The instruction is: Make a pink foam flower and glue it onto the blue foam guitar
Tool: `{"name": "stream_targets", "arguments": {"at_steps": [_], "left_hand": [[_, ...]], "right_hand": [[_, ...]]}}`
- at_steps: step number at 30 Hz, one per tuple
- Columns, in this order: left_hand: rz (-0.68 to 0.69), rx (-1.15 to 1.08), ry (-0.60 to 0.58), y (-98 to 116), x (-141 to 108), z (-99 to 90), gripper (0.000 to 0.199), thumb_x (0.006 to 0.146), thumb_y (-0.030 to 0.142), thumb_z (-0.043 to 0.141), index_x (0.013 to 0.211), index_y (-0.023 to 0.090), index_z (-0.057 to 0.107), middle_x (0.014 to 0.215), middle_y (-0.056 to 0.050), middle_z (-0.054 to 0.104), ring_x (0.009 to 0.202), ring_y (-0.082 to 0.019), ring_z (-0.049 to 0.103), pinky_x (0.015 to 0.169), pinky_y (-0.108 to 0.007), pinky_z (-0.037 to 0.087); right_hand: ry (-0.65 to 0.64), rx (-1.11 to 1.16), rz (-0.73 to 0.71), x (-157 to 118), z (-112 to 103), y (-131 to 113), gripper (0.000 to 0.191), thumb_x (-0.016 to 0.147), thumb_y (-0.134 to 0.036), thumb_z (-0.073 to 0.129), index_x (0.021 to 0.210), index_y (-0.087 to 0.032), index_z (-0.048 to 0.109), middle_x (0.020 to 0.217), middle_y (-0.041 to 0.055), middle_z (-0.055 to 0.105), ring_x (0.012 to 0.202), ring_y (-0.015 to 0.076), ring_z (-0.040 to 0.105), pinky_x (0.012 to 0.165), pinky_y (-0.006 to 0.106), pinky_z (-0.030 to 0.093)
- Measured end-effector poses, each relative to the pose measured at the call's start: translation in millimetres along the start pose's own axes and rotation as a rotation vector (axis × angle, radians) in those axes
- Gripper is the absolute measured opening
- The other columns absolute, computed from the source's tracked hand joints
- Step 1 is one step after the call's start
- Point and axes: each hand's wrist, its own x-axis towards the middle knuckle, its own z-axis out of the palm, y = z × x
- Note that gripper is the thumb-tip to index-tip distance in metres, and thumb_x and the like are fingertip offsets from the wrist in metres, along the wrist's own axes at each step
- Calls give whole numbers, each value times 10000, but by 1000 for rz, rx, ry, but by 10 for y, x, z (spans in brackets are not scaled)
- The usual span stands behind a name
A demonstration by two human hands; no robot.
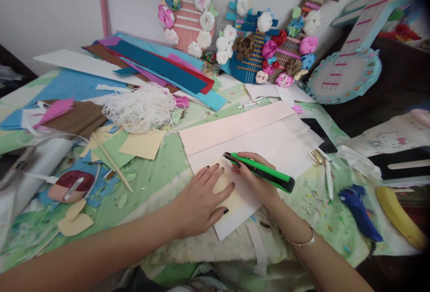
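Note:
My left hand (204, 198) lies flat with spread fingers on a white sheet of paper (231, 227) at the middle of the table. A green and black utility knife (268, 173) is in my right hand (257, 175), its front end pointing left just above the sheet. Whether the blade is out I cannot tell. Across the far part of the white sheet lies a pale pink strip of card (235, 126), a little beyond both hands.
A heap of white string (139, 108) and coloured paper strips (161, 66) lie at the back left. Paper instruments with flowers (250, 54) lean on the wall. To the right are a blue glue gun (361, 211) and a banana (399, 216). A wooden stick (112, 162) lies left.

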Motion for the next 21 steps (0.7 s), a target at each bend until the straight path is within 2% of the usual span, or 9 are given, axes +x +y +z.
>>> {"name": "stream_targets", "arguments": {"at_steps": [5,13,19,21], "left_hand": [[6,-8,-2,6,6,15,509,879,348,470,1355,181,402,1436,-238,306,1366,-381,240,1059,-561,285],[-9,-20,1,19,17,-44,498,862,330,509,1328,174,425,1450,-234,302,1382,-378,212,1064,-550,273],[14,16,-4,-11,27,-5,484,874,383,481,1313,182,439,1455,-226,295,1378,-394,213,1068,-538,252],[12,31,-2,-22,29,11,520,888,413,445,1333,146,415,1454,-225,306,1379,-384,214,1077,-522,239]], "right_hand": [[15,-147,-17,-40,32,-27,168,777,-271,647,942,-242,630,813,26,727,718,192,713,687,306,587],[22,-150,-60,-56,67,-14,157,777,-274,636,929,-235,622,885,33,726,675,169,713,639,267,589],[37,-169,-64,-64,86,-18,161,778,-269,636,934,-236,621,857,20,732,683,165,715,649,262,586],[37,-185,-78,-66,85,-9,164,773,-265,639,933,-234,625,859,22,731,682,165,713,659,273,585]]}}
